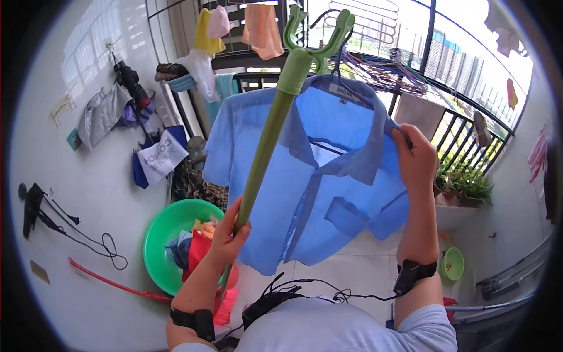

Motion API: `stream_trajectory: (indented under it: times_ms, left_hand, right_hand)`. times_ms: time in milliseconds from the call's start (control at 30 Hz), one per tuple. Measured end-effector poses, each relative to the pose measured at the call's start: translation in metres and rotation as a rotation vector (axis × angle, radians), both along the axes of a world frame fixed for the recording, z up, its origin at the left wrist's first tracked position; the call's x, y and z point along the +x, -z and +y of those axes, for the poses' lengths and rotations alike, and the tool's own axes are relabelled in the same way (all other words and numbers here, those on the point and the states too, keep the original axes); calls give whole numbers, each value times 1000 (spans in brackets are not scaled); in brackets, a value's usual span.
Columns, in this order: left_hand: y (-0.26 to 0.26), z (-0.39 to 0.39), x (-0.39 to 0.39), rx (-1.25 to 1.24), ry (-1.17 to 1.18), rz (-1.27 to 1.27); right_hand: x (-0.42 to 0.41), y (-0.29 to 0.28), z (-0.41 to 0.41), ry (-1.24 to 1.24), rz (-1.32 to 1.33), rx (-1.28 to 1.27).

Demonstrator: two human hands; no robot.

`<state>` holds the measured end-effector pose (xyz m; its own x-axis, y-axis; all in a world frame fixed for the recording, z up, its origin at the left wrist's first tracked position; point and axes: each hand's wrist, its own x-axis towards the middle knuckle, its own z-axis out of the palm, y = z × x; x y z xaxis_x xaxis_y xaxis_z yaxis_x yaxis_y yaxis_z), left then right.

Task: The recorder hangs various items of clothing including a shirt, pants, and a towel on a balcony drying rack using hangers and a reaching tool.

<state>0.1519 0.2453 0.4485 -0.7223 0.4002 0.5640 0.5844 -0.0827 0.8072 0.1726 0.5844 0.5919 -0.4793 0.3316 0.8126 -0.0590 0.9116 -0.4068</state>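
Observation:
My left hand (229, 233) is closed round the green shaft of a clothes-drying pole (268, 163), which slants up and away from me. At its top a forked plastic head (319, 39) is beside the hook of a dark clothes hanger (337, 72); whether the fork bears the hook, I cannot tell. On that hanger hangs a blue short-sleeved shirt (268, 211) with a collar and a chest pocket. My right hand (415, 154) pinches the shirt at the shoulder on the right, by the end of the hanger.
A green basin (154, 246) with laundry stands at lower left, beside a red-handled broom (118, 278). Bags and an umbrella (129, 81) hang on the left wall. Several hangers (382, 70) crowd the balcony railing (466, 136). Potted plants (466, 182) and a small green basin (453, 263) are at right.

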Motion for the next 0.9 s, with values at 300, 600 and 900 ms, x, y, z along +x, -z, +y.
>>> stream_trajectory:
  times_ms: [300, 600, 900]
  left_hand:
    - [43, 231, 5, 35, 393, -272]
    - [67, 388, 0, 4, 506, -212]
    - [75, 515, -12, 128, 914, -249]
  right_hand:
    - [135, -75, 146, 407, 62, -69]
    - [172, -62, 177, 703, -8, 66]
    - [167, -71, 219, 856, -243, 38]
